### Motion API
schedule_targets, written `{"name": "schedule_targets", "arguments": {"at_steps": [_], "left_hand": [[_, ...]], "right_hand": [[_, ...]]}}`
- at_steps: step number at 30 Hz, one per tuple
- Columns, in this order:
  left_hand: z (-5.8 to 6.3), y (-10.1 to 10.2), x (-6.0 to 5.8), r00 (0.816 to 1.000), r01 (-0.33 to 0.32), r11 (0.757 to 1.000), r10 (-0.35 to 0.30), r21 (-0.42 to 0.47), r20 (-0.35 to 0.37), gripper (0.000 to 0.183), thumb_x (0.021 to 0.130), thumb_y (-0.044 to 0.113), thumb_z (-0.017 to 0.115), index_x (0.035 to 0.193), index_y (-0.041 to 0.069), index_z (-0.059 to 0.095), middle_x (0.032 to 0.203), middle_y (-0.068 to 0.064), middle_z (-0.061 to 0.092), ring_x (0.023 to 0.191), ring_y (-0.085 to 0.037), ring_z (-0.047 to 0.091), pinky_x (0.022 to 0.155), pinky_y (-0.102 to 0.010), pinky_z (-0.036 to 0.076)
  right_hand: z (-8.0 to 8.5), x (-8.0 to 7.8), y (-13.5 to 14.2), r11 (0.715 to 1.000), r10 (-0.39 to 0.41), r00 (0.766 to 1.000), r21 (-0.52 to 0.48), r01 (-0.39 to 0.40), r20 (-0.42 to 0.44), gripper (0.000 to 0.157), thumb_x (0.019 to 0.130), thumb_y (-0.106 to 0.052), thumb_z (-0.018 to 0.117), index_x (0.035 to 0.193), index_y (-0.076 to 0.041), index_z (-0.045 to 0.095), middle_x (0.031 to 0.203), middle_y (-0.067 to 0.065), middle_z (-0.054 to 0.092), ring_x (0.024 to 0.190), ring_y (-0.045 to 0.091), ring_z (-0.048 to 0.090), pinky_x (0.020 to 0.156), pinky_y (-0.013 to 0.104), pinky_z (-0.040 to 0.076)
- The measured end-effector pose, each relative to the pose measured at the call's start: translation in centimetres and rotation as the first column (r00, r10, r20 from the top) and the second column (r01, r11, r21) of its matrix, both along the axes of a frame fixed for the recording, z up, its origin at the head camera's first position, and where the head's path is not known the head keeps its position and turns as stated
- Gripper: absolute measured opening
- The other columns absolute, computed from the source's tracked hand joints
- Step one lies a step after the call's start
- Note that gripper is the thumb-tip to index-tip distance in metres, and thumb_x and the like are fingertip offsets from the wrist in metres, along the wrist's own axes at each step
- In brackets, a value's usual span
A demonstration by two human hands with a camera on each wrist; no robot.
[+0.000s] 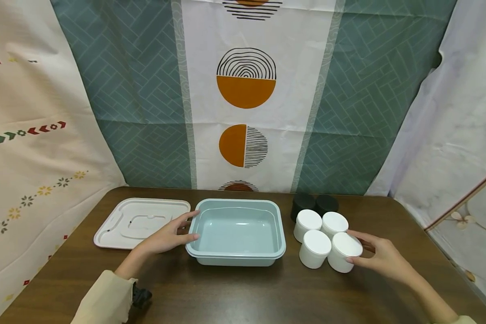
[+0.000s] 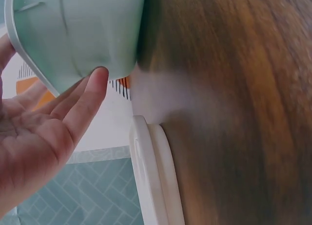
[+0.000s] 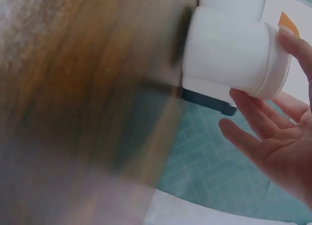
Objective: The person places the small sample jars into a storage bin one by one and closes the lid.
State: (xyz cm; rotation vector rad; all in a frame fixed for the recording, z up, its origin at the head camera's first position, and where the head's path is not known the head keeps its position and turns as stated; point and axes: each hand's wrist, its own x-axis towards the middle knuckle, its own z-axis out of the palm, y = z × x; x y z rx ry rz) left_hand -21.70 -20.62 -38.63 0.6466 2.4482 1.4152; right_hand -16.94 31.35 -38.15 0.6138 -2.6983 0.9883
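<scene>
A light blue plastic tub (image 1: 236, 261) stands in the middle of the table. At its left end my left hand (image 1: 170, 236) holds the rim, thumb and fingers spread along it; the left wrist view shows fingertips against the tub's outer wall. To the right, several white lidded jars (image 1: 316, 245) stand upright in a cluster. My right hand (image 1: 382, 257) grips the nearest right one, a white jar (image 3: 226, 49), by its lid between thumb and fingers. The jar appears upright; whether its base touches the table is hard to tell.
Left of the tub lies a flat white lid (image 1: 146, 222). Two black jars (image 1: 326, 204) stand behind the white ones. The brown wooden table (image 1: 243, 297) meets patterned curtains (image 1: 154, 148) at the back and sides.
</scene>
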Motion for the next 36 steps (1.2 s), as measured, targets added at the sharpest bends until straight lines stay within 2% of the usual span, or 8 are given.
{"name": "schedule_targets", "arguments": {"at_steps": [5,10,16,21,25,32,36], "left_hand": [[0.0,0.0,0.0,1.0,0.017,1.0,-0.017,0.02,0.018,0.07,0.088,0.022,0.061,0.142,0.001,0.022,0.136,-0.035,0.031,0.118,-0.047,0.042,0.085,-0.042,0.046],[-0.1,-0.1,-0.1,1.0,0.012,1.0,-0.012,0.013,0.026,0.071,0.087,0.023,0.062,0.142,0.002,0.022,0.135,-0.035,0.032,0.116,-0.047,0.043,0.081,-0.04,0.047],[-0.1,0.0,-0.1,0.999,0.001,1.0,-0.002,0.002,0.043,0.071,0.087,0.025,0.062,0.143,0.004,0.022,0.135,-0.034,0.032,0.116,-0.046,0.043,0.079,-0.039,0.048],[-0.1,-0.1,-0.1,0.998,0.006,1.0,-0.008,0.026,0.059,0.072,0.087,0.022,0.062,0.143,0.002,0.021,0.135,-0.036,0.031,0.118,-0.048,0.041,0.079,-0.039,0.048],[-0.1,-0.1,-0.1,0.997,0.005,0.999,-0.008,0.042,0.076,0.073,0.087,0.022,0.063,0.143,0.002,0.02,0.135,-0.036,0.03,0.118,-0.049,0.04,0.077,-0.038,0.049],[-0.1,0.0,-0.1,0.996,0.003,0.999,-0.007,0.048,0.089,0.074,0.087,0.022,0.063,0.143,0.002,0.019,0.136,-0.036,0.029,0.119,-0.048,0.039,0.074,-0.036,0.049],[0.0,-0.1,-0.1,0.995,0.001,0.999,-0.005,0.047,0.097,0.075,0.087,0.022,0.063,0.144,0.003,0.019,0.136,-0.036,0.029,0.119,-0.048,0.039,0.073,-0.036,0.049]], "right_hand": [[0.6,0.3,0.4,1.0,0.014,0.999,-0.024,-0.015,-0.032,0.057,0.065,-0.016,0.082,0.115,0.0,0.06,0.112,0.002,0.063,0.098,-0.01,0.051,0.077,0.008,0.042],[2.2,0.6,1.2,0.999,0.034,0.998,-0.034,-0.036,-0.061,0.056,0.065,-0.01,0.082,0.115,0.0,0.06,0.111,-0.017,0.059,0.093,-0.008,0.055,0.075,0.007,0.042],[5.1,0.7,1.4,0.997,0.045,0.996,-0.052,-0.049,-0.08,0.057,0.065,-0.003,0.08,0.118,0.001,0.059,0.11,-0.023,0.057,0.089,-0.006,0.057,0.072,0.009,0.044],[7.3,0.3,0.2,0.992,0.075,0.994,-0.099,-0.082,-0.075,0.057,0.068,0.002,0.077,0.12,0.006,0.055,0.111,-0.024,0.056,0.089,-0.003,0.059,0.07,0.014,0.047],[8.4,-0.7,-1.7,0.989,0.09,0.994,-0.115,-0.096,-0.054,0.057,0.069,-0.002,0.077,0.121,0.004,0.055,0.111,-0.021,0.056,0.089,-0.001,0.06,0.069,0.017,0.048],[9.0,-2.5,-5.9,0.983,0.115,0.993,-0.146,-0.111,0.016,0.057,0.072,-0.011,0.078,0.123,0.001,0.055,0.113,0.013,0.062,0.088,0.002,0.061,0.07,0.02,0.05],[8.9,-3.9,-8.3,0.976,0.145,0.987,-0.174,-0.131,0.074,0.059,0.072,-0.015,0.078,0.124,0.0,0.054,0.115,0.016,0.06,0.092,0.006,0.062,0.074,0.023,0.05]]}}
